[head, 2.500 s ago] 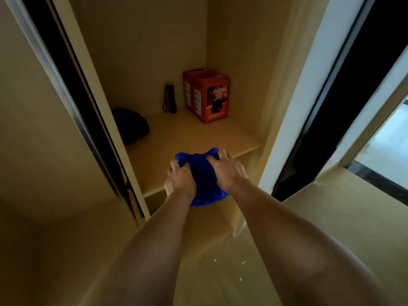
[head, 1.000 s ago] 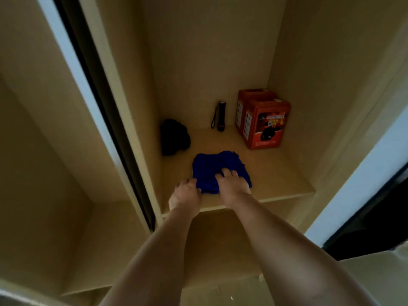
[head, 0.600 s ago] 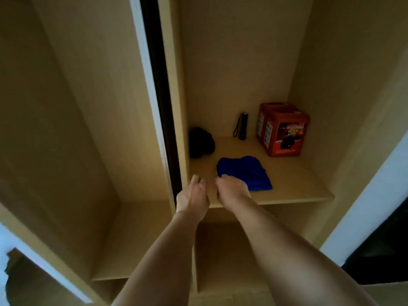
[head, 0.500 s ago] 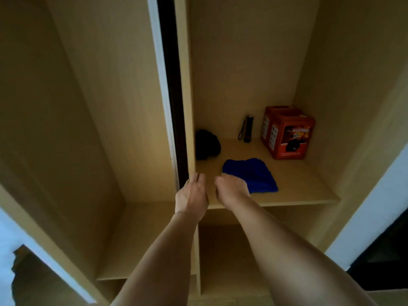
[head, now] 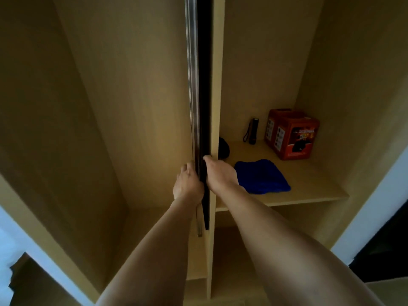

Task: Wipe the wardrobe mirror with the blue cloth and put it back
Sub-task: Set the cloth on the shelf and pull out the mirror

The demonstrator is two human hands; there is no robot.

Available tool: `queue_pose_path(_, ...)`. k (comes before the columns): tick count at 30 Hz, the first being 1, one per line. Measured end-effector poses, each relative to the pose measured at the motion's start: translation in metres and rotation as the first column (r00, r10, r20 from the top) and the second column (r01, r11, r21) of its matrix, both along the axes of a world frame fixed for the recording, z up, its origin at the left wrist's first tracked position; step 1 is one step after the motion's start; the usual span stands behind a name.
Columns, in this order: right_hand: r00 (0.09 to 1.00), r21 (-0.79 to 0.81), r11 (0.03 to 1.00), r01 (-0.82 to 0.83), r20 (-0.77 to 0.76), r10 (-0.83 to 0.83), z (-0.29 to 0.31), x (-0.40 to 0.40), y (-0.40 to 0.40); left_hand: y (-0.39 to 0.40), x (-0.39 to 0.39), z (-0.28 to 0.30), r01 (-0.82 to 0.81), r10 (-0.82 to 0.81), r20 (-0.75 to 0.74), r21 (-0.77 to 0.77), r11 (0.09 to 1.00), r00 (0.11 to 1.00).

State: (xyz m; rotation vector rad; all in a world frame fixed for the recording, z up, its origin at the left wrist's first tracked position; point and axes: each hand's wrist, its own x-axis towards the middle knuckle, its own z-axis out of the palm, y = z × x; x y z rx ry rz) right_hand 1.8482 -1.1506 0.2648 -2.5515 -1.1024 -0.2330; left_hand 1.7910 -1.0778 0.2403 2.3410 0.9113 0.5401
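Both hands clasp the sliding door's edge (head: 199, 107), left hand (head: 187, 183) and right hand (head: 218, 175) either side; the blue cloth (head: 261, 176) lies free on the shelf (head: 309, 188), just right of them.

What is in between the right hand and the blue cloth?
Nothing visible. The blue cloth lies flat on the shelf, just right of the right hand, with no object between them. That hand is on the door edge, as is the left hand. The torch and red boxes stand farther back.
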Motion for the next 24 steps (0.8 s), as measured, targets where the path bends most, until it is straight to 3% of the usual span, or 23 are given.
queue_pose_path(7,0.977,0.076,0.986,0.146,-0.169,-0.131,-0.003,-0.01,0.024,0.011,-0.002,-0.009,0.031,-0.038,0.083,0.085,0.996,0.996)
queue_pose_path(14,0.92,0.125,0.956,0.266,-0.328,-0.213,0.005,-0.014,0.032,0.017,-0.005,-0.007,0.065,-0.077,0.066,0.17,0.983,0.995)
queue_pose_path(24,0.869,0.134,0.959,0.249,-0.468,-0.161,0.011,-0.025,0.018,0.003,-0.024,0.0,0.007,-0.054,0.16,0.281,0.96,0.986)
